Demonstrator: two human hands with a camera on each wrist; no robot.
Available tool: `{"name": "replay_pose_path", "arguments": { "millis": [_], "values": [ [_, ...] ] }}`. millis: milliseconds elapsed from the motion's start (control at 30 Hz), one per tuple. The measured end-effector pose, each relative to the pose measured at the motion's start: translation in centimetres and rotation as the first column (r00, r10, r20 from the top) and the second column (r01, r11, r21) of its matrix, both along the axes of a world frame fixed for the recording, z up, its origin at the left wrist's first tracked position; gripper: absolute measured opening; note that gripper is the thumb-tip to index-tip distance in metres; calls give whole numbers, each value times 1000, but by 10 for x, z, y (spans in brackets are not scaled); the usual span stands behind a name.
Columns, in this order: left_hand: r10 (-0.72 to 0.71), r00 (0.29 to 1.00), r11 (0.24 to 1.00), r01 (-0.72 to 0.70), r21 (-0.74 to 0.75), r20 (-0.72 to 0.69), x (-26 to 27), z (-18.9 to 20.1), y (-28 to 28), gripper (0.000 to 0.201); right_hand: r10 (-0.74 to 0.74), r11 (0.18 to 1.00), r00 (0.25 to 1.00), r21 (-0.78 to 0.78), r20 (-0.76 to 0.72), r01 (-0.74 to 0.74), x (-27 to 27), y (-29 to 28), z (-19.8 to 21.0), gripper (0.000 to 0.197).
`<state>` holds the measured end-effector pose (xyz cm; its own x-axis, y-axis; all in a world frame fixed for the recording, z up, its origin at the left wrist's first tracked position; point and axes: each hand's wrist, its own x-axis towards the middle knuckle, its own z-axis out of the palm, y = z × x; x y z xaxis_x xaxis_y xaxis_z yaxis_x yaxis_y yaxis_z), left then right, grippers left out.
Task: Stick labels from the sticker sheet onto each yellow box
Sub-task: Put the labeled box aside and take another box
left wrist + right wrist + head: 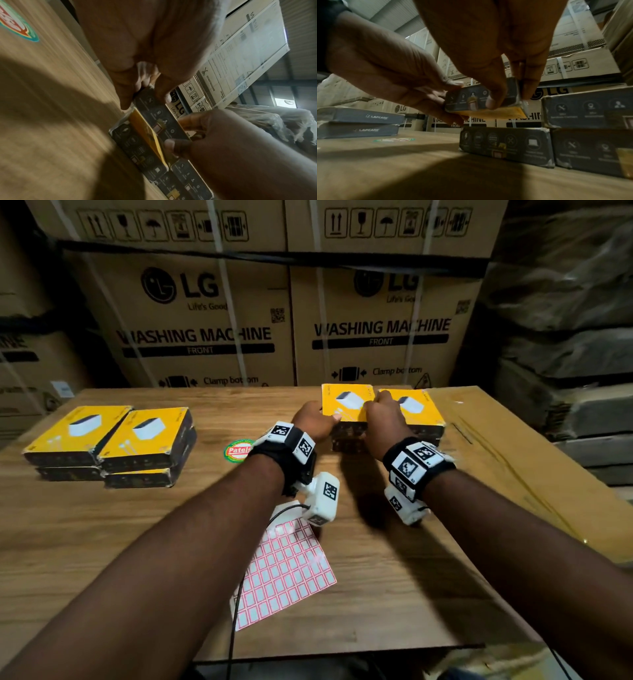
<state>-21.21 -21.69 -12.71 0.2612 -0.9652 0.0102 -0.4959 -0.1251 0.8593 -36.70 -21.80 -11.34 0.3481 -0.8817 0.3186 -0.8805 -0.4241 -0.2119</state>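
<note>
Both hands hold one yellow box (346,405) at the far middle of the table. My left hand (325,419) grips its left end and my right hand (375,409) its right end. In the right wrist view the held box (467,104) hangs tilted just above another box (505,144), with my right fingers (494,100) curled over its dark side. A small red-edged label (473,106) shows on that side. The sticker sheet (284,570), white labels with red borders, lies flat near the table's front, under my left forearm.
Two stacks of yellow boxes (109,440) stand at the table's left. Another stack (421,409) sits just right of the held box. A round red and green sticker (238,451) is on the wooden table (137,542). Large cartons (205,330) wall the far side.
</note>
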Motion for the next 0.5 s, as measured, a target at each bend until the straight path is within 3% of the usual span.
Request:
{"name": "replay_pose_path", "arguments": {
  "millis": [267,400,500],
  "values": [
    [-17,998,1000,16,27,65,-5,-17,-9,23,-22,999,959,19,-284,28,2,4,6,37],
    [15,990,1000,-15,-3,141,-12,-14,-3,22,-79,997,907,-46,-414,66,1,0,5,57],
    [23,992,1000,-20,-23,125,-14,-16,-4,27,-85,994,894,-97,-439,47,0,-7,0,56]
  ]
}}
